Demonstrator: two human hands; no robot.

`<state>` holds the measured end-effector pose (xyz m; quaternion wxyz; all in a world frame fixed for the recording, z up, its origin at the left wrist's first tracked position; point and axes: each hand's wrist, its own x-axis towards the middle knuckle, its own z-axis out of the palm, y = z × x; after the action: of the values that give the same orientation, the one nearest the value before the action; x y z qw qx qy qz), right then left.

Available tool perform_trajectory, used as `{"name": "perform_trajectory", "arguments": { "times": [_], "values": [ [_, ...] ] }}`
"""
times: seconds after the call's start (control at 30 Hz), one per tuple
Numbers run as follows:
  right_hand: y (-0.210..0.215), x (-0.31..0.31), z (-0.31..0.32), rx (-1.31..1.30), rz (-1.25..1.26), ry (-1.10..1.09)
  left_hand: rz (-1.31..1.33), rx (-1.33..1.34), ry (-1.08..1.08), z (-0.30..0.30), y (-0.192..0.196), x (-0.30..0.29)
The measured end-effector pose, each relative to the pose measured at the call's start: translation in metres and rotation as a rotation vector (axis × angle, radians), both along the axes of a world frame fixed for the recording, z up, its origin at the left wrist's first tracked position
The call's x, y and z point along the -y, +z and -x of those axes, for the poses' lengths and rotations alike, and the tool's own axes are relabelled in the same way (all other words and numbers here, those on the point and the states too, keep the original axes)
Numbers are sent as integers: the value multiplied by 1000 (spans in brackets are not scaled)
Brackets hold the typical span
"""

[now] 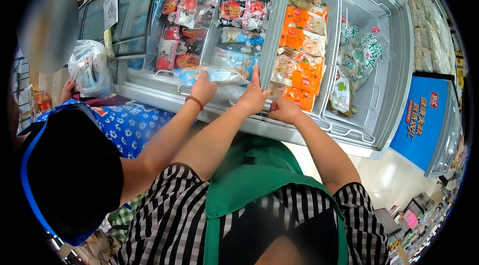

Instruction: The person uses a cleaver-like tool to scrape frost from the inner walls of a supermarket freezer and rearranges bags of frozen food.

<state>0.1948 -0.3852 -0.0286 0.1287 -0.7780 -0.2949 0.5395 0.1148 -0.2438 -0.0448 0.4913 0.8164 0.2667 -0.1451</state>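
Observation:
My left hand (253,97) is over the front edge of a chest freezer (199,99), index finger stretched out along the lower end of the grey lid frame (277,35). It holds nothing that I can see. Just right of it, my right hand (285,111) is closed at the freezer's front rim, by the frame's lower corner. What its fingers grip, if anything, is hidden. A co-worker's hand (202,89) with a beaded bracelet reaches in from the left and holds a blue and white food bag (219,75). Orange bags of frozen food (306,73) lie right of the frame.
Wire baskets divide the freezer; red and black packs (187,10) fill the left ones, and green and white bags (357,48) lie at the right. The co-worker's black cap (72,180) is close on my left. A blue freezer (421,115) stands at the right.

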Motion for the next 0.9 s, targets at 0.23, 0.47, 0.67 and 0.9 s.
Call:
{"name": "perform_trajectory", "arguments": {
  "times": [0.23,0.47,0.67,0.9],
  "values": [
    [9,13,-5,258,-119,-2,-12,12,11,1,2,2],
    [-15,20,2,192,-213,71,1,-59,-8,0,6,0],
    [13,94,-20,416,-202,-123,8,-91,-7,-3,10,1],
    [27,193,-30,727,-72,-236,7,20,2,0,5,3]
  ]
}}
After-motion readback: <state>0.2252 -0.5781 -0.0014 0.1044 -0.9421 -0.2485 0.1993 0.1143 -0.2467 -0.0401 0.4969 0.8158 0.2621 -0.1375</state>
